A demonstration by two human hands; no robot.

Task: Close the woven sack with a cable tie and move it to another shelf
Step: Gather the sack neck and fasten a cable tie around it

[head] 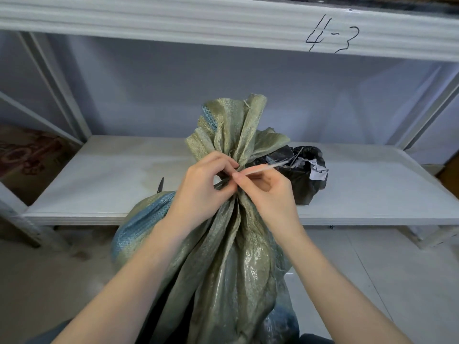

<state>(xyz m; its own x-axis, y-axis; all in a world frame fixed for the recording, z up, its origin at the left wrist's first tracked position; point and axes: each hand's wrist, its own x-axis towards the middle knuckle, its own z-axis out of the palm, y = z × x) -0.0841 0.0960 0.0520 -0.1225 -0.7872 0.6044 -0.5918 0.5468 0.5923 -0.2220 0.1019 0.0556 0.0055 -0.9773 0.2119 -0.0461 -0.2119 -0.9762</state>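
Observation:
A green and blue woven sack stands on the floor in front of the low shelf, its mouth bunched into a neck with the loose top fanning upward. My left hand grips the gathered neck from the left. My right hand pinches a white cable tie at the neck; the tie's free tail sticks out to the right, towards the black bag.
A white metal shelf runs across behind the sack; a black plastic bag with a paper label and loose ties lies on it at the right. Dark scissor tips show on the shelf behind the sack. The beam above is marked "4-3".

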